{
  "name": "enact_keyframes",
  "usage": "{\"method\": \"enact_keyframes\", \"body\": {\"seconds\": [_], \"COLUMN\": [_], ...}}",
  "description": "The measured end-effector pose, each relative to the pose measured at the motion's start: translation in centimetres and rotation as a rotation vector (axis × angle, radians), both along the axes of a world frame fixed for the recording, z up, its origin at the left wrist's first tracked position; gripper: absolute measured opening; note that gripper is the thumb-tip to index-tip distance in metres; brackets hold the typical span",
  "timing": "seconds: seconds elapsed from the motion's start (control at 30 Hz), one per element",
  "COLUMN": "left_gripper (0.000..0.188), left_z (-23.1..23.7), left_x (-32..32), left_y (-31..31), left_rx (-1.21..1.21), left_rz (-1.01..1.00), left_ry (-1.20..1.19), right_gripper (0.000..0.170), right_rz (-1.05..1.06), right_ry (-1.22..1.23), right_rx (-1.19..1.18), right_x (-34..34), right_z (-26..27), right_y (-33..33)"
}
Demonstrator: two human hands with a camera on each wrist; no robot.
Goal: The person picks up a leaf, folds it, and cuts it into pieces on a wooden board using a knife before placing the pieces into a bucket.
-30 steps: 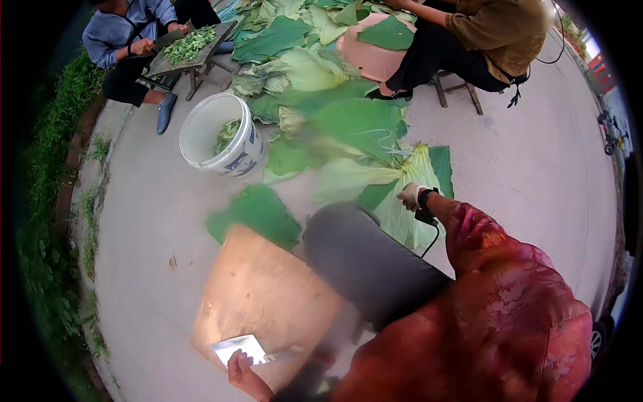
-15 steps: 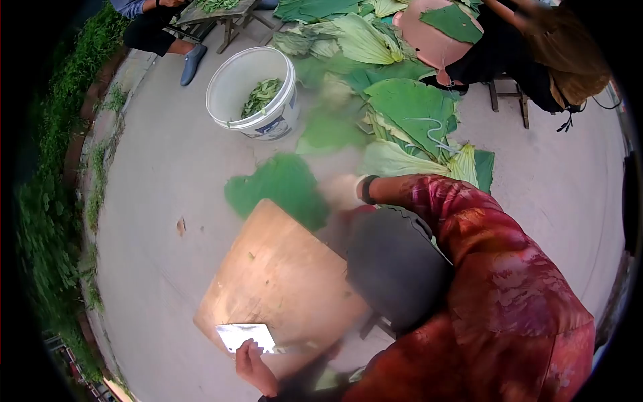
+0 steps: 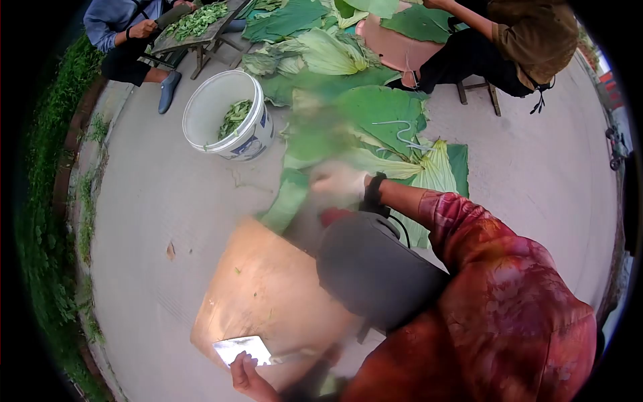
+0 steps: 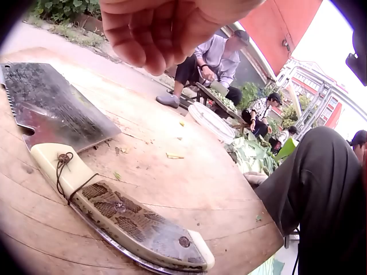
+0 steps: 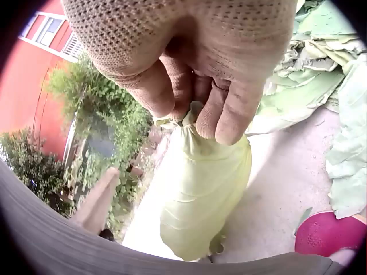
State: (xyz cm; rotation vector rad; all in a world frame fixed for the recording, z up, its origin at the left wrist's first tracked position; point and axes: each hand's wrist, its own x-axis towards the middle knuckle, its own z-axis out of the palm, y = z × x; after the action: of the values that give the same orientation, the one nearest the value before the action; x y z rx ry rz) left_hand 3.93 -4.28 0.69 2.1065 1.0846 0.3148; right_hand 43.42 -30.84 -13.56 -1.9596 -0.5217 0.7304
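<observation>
My bare left hand [image 3: 249, 380] [image 4: 178, 28] hangs with loosely bent fingers above the near side of the wooden board [image 3: 268, 288] [image 4: 189, 200], holding nothing. The cleaver [image 3: 242, 348] [image 4: 57, 109] lies flat on the board beside it; its pale, patterned handle [image 4: 126, 212] shows in the left wrist view. Past the board's far corner, my gloved right hand [image 3: 338, 184] [image 5: 189, 63] pinches a green leaf [image 3: 287, 201] [image 5: 200, 189] at its gathered end. The leaf hangs folded below the fingertips in the right wrist view. Blur covers part of the right hand in the head view.
A white bucket [image 3: 224, 117] with cut greens stands beyond the board. Large leaves [image 3: 378, 114] spread over the ground ahead. Two people sit at the far left and far right, near a small table [image 3: 201, 37] and a pink basin [image 3: 395, 50]. My dark-clad knee [image 3: 375, 268] borders the board.
My right hand has moved left from the leaves on the right to the leaf past the board. That leaf lay flat and is now lifted and folded. The left hand has barely moved.
</observation>
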Motion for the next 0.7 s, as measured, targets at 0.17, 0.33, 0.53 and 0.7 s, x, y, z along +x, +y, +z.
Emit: {"method": "enact_keyframes", "body": {"seconds": [0.17, 0.33, 0.53, 0.7], "left_gripper": [0.025, 0.021, 0.022, 0.027], "left_z": [0.6, -2.5, -3.8, -1.9], "left_x": [-0.3, -1.9, -3.8, -4.8], "left_y": [-0.6, 1.1, 2.2, 1.2], "left_rx": [0.066, -0.039, -0.036, -0.047], "left_rz": [-0.066, -0.058, -0.049, -0.035], "left_ry": [0.029, -0.123, -0.178, -0.074], "right_gripper": [0.028, 0.029, 0.029, 0.034], "right_rz": [-0.286, 0.070, 0.289, -0.174], "right_ry": [0.064, 0.305, 0.506, -0.022], "right_rx": [-0.011, -0.436, -0.715, -0.835], "right_x": [-4.3, -10.1, -17.0, -13.0], "right_z": [9.4, 9.7, -3.6, -7.7], "right_y": [-11.1, -21.0, -26.8, -25.0]}}
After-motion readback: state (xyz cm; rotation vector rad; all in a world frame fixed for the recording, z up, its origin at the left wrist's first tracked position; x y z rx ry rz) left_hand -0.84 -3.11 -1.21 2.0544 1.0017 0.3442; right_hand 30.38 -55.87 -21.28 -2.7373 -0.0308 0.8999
